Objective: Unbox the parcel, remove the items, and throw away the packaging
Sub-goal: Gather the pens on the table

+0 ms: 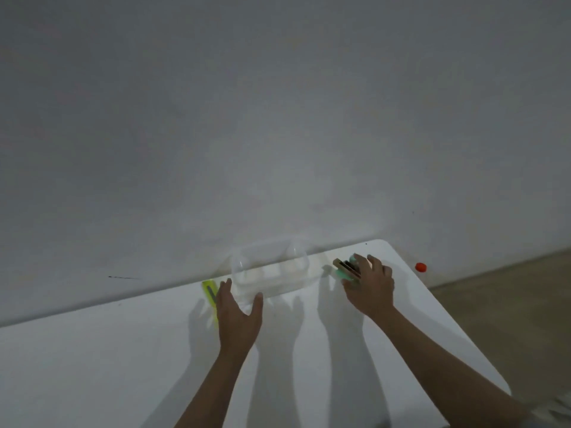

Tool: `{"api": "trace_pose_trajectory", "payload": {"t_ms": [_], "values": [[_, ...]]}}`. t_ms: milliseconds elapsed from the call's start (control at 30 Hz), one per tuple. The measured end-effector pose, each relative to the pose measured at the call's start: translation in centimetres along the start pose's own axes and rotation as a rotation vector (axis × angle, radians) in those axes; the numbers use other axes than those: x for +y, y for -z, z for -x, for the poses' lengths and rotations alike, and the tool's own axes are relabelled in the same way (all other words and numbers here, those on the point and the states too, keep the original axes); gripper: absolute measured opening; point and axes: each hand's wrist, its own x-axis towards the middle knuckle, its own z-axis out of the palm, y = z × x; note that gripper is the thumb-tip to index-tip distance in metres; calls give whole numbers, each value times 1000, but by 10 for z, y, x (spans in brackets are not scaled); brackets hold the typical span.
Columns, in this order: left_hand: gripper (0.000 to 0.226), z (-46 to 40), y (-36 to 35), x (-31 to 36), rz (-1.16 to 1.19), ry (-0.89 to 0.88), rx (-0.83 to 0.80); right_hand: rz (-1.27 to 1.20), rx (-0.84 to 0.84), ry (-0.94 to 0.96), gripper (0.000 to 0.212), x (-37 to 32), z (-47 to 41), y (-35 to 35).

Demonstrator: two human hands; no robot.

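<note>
My left hand is spread wide, thumb and fingers splayed in a V, holding nothing — the clear plastic container lies straight ahead of it, its near wall just off my fingertips. The container's long axis runs along the table's far edge, against the wall, so I judge the left hand the nearer one to take it. A yellow-green strip lies just left of that hand. My right hand rests with fingers spread over a small stack of flat green and tan pieces near the far right corner; I cannot tell whether it grips them.
</note>
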Motion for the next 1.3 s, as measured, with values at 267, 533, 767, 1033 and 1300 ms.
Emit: {"api": "trace_pose_trajectory", "payload": {"t_ms": [267, 533, 767, 1033, 1300], "values": [[90, -34, -32, -2, 35, -2, 7, 197, -220, 92, 79, 31, -39, -25], [90, -36, -46, -17, 77, -2, 87, -12, -40, 191, 55, 38, -35, -38], [86, -36, -48, -18, 72, -21, 119, -450, -74, 345, 55, -20, -48, -9], [89, -37, -39, -13, 224, 83, 43, -446, -494, 618, 62, -125, -73, -18], [87, -39, -31, -6, 294, 143, 24, -1, -866, 709, 48, -150, -82, -58]]}}
